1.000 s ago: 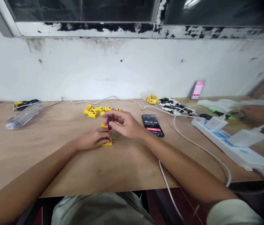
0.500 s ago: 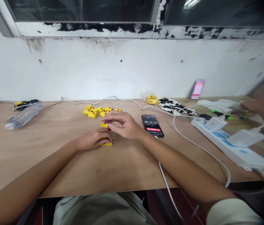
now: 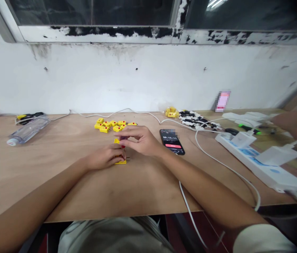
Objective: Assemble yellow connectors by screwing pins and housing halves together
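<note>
My left hand rests on the table, its fingers closed on a yellow plug whose metal pins point to the right. Most of that plug is hidden under the fingers. Another yellow piece shows just beyond the fingertips. Above the plug, my right hand pinches a small upright screwdriver with a purple and red handle. Its tip is hidden behind the left fingers. Several yellow plugs with red dots lie in a loose group farther back.
To the right lies a phone running a timer, near a white power strip with chargers. White cables cross the table. A clear bottle lies at left. Black-and-white parts and a bag of yellow pieces sit at the back. Another person's hand is at far right.
Both hands stay almost in place. The right fingers have shifted slightly around the screwdriver's handle, and the phone's timer has advanced by one second.
</note>
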{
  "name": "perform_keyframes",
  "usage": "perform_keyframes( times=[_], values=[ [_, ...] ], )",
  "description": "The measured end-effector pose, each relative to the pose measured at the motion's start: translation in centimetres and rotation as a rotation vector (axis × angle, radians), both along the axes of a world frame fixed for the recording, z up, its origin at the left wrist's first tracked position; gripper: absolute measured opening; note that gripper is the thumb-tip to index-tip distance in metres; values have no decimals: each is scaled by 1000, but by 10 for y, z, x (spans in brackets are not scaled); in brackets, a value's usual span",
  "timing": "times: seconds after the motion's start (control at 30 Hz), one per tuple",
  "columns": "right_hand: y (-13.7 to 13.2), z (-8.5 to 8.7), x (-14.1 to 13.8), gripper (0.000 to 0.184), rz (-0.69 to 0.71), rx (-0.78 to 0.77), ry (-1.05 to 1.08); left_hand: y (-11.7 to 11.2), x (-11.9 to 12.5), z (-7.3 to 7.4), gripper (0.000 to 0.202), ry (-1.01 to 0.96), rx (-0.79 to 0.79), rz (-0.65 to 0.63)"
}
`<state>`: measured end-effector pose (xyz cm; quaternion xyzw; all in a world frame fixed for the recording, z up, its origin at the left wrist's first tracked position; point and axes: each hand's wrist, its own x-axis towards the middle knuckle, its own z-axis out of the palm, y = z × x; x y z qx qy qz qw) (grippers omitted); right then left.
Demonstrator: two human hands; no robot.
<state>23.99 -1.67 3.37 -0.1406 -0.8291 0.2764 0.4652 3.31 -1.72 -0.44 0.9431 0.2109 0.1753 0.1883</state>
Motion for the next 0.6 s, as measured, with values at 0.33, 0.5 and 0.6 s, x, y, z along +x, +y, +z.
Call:
perform_keyframes(
  times=[0.33,0.5,0.6],
  values=[
    [1,-3,-1,19,-87,166,-2,0,0,0,24,12,9,-1],
    [-3,-4,-3,30,-43,50,16,0,0,-1,25,19,30,6],
    [-2,-3,-3,19,-90,161,-9,0,0,-1,23,9,14,0]
  ],
)
